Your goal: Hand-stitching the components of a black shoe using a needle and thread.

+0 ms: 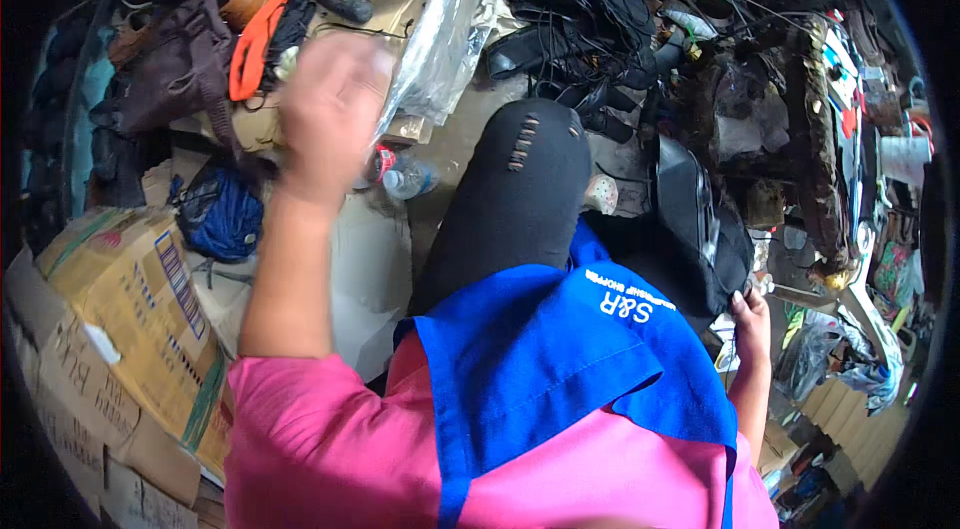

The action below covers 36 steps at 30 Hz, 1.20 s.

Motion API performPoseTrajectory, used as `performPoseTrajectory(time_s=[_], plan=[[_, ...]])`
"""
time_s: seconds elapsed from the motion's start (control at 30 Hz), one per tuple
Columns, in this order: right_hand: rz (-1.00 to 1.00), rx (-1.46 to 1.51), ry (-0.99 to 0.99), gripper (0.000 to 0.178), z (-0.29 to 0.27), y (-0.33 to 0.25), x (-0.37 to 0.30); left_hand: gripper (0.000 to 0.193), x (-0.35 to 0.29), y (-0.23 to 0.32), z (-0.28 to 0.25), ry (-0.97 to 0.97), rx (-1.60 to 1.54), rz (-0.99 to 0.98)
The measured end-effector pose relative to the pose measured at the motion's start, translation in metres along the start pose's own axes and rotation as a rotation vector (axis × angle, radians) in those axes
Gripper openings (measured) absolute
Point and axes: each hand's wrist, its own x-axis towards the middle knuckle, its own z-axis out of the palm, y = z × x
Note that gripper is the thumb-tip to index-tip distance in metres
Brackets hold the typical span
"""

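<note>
My left hand [335,114] is raised at the upper left, smeared by motion, over a cluttered board. Its fingers are too blurred to show whether they hold anything. Near it lie an orange strap [262,39], a dark oval object [344,6] and a dark brown bag [180,69]. At the right, the fingers of my right hand [752,324] close on the lower edge of a black bag [690,199]. This bag, with a shiny stiff panel, rests beside my leg; a blue apron [540,349] covers my lap.
Cardboard boxes [135,299] stand at the left beside a blue drawstring bag [222,211]. A plastic bottle [408,179] lies by my knee. Black shoes and straps [580,19] pile up ahead. A worn metal-and-wood machine frame [825,149] stands at the right.
</note>
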Motion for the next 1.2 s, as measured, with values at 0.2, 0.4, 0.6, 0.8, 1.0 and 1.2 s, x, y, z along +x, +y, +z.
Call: performPoseTrajectory(time_s=[0.2,0.4,0.6,0.8,1.0,1.2], plan=[[0.149,0.182,0.047,0.038,0.007,-0.006,0.0,0.013,-0.13,-0.031,0.153,-0.518,-0.392,-0.5],[0.247,0.224,0.138,0.026,0.017,-0.012,0.001,0.033,-0.173,-0.122,0.308,-0.611,-0.089,-0.708],[0.333,0.19,0.195,0.026,0.026,-0.03,0.012,0.052,-0.096,-0.159,0.379,-0.698,0.039,-0.934],[0.444,0.172,0.22,0.028,0.018,-0.034,0.016,0.059,-0.075,-0.206,0.419,-0.92,0.33,-1.137],[0.493,0.17,0.28,0.028,0.024,-0.036,0.011,0.066,-0.071,-0.226,0.433,-1.073,0.321,-1.078],[0.478,0.18,0.305,0.026,0.031,-0.04,0.008,0.06,-0.097,-0.186,0.406,-1.126,0.414,-0.802]])
